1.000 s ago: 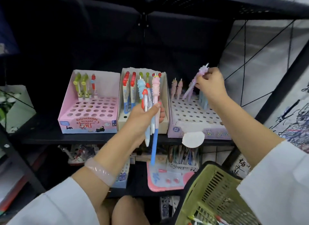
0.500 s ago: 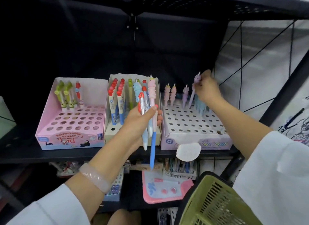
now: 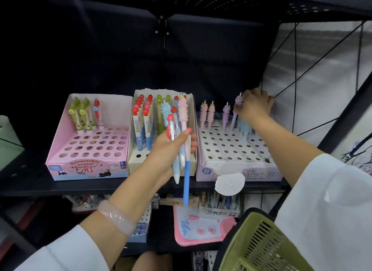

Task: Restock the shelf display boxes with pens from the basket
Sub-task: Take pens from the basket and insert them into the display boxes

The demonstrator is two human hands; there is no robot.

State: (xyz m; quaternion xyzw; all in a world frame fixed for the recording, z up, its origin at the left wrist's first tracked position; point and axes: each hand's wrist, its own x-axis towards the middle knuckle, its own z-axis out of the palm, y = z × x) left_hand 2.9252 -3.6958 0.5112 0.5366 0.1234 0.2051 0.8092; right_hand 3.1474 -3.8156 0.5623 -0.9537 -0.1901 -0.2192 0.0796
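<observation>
- My left hand (image 3: 171, 147) grips a bunch of pens (image 3: 182, 133), upright before the middle box (image 3: 193, 129).
- My right hand (image 3: 254, 107) pinches a purple unicorn pen (image 3: 234, 117) at two o'clock, in the unicorn box (image 3: 239, 173).
- Basket (image 3: 259, 244) at five o'clock.

A black shelf (image 3: 30, 187) crosses the middle of the frame. Three display boxes stand on it side by side: a pink box (image 3: 88, 170) at centre left, a cream box (image 3: 136, 164) in the centre touching it, and a lilac unicorn box (image 3: 239, 173) at centre right. A pale box (image 3: 8, 141) sits at the left edge.
</observation>
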